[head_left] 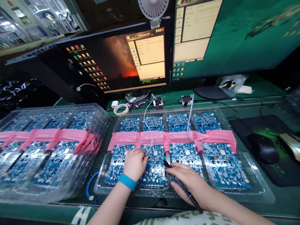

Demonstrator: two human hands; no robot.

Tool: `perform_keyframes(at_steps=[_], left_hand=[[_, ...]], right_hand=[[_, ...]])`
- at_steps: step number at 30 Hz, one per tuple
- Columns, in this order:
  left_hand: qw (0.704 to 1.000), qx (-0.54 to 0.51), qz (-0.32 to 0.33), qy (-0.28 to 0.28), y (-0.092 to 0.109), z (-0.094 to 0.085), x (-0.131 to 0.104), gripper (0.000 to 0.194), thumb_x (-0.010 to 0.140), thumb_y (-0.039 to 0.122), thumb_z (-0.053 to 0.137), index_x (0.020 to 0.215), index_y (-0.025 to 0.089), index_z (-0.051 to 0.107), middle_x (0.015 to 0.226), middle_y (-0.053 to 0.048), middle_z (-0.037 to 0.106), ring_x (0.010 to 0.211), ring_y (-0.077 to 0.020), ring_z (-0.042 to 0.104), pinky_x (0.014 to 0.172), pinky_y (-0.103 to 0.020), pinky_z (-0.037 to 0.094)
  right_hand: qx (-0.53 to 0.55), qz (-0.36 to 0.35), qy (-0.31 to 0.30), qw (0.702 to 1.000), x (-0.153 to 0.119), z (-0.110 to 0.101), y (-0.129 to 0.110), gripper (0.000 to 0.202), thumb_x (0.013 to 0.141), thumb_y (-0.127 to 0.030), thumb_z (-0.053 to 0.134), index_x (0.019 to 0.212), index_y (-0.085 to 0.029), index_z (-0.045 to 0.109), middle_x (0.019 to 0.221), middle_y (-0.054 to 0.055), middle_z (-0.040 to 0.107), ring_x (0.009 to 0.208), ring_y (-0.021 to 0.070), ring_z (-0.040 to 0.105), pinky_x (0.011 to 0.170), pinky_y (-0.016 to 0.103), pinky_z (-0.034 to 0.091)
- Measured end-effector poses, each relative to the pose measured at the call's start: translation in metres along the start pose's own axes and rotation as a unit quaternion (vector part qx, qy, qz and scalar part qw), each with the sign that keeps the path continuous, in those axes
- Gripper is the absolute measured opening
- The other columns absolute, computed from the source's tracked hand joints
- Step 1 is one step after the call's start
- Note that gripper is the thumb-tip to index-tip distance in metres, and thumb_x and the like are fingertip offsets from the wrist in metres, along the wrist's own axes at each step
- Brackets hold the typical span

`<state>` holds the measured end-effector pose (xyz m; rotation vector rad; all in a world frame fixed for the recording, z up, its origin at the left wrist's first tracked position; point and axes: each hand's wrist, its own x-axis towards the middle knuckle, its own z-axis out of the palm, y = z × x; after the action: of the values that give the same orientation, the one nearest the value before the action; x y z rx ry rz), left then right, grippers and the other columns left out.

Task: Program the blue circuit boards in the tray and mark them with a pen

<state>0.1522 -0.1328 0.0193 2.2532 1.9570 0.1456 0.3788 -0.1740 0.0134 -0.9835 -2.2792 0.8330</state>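
Observation:
My left hand (pixel 135 163), with a blue wristband (pixel 127 182), is closed over a blue circuit board (pixel 156 171). Its thumb and forefinger pinch the lower end of a thin grey-white cable (pixel 144 117); the tip is hidden by the fingers. In my right hand (pixel 190 180) is a black pen (pixel 187 191), its upper end over the gap beside that board. The boards lie in a clear plastic tray (pixel 260 187), crossed by a strip of pink tape (pixel 151 138). A second cable (pixel 189 117) runs down onto the board at the right.
To the left stands a stack of clear trays (pixel 81 176) with taped boards. Two monitors (pixel 112 63) stand behind, with a tape roll (pixel 121 109) before them. A mouse (pixel 264 148) rests on a black mat (pixel 286 173) at the right. A blue cord (pixel 88 187) hangs near the front edge.

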Motion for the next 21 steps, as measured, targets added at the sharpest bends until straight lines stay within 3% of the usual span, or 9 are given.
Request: perform_keyframes(at_steps=[8, 12, 14, 18, 21], left_hand=[[0.999, 0.039, -0.001, 0.030, 0.003, 0.002, -0.005, 0.013, 0.075, 0.023, 0.048, 0.075, 0.016, 0.059, 0.084, -0.004, 0.060, 0.090, -0.0208, 0.050, 0.090, -0.040, 0.026], [0.997, 0.048, 0.004, 0.059, 0.002, 0.001, -0.007, 0.014, 0.075, 0.022, 0.048, 0.075, 0.015, 0.059, 0.085, -0.006, 0.059, 0.088, -0.0207, 0.051, 0.088, -0.039, 0.028], [0.996, 0.059, 0.005, 0.066, 0.001, -0.001, -0.007, 0.016, 0.077, 0.023, 0.046, 0.073, 0.014, 0.058, 0.085, -0.007, 0.059, 0.087, -0.0210, 0.051, 0.086, -0.039, 0.031], [0.993, 0.079, 0.012, 0.083, 0.002, -0.006, -0.018, 0.020, 0.077, 0.031, 0.046, 0.074, 0.014, 0.058, 0.087, -0.009, 0.058, 0.088, -0.0228, 0.050, 0.084, -0.041, 0.034], [0.989, 0.081, 0.027, 0.121, 0.003, -0.004, -0.037, 0.026, 0.076, 0.036, 0.048, 0.086, 0.014, 0.057, 0.096, -0.010, 0.056, 0.094, -0.0238, 0.049, 0.085, -0.042, 0.036]], right_hand=[[-0.021, -0.034, 0.020, 0.999, -0.005, -0.008, -0.003, 0.036, 0.078, -0.021, 0.046, 0.114, -0.020, 0.045, 0.111, 0.007, 0.053, 0.107, 0.0190, 0.044, 0.088, 0.034, 0.040], [-0.072, -0.107, 0.106, 0.986, -0.025, -0.043, 0.011, 0.038, 0.076, -0.013, 0.044, 0.114, -0.021, 0.045, 0.106, 0.007, 0.056, 0.105, 0.0189, 0.045, 0.088, 0.032, 0.039], [-0.113, -0.104, 0.176, 0.972, -0.038, -0.070, 0.025, 0.036, 0.076, -0.012, 0.044, 0.111, -0.022, 0.047, 0.104, 0.005, 0.056, 0.104, 0.0195, 0.047, 0.087, 0.033, 0.038], [-0.162, 0.103, 0.344, 0.919, -0.064, -0.129, 0.062, 0.026, 0.079, -0.028, 0.043, 0.103, -0.023, 0.052, 0.101, 0.006, 0.057, 0.093, 0.0218, 0.053, 0.083, 0.036, 0.041], [-0.226, 0.198, 0.377, 0.876, -0.085, -0.160, 0.103, 0.037, 0.077, -0.041, 0.038, 0.105, -0.019, 0.049, 0.096, 0.010, 0.059, 0.087, 0.0268, 0.056, 0.075, 0.041, 0.044]])
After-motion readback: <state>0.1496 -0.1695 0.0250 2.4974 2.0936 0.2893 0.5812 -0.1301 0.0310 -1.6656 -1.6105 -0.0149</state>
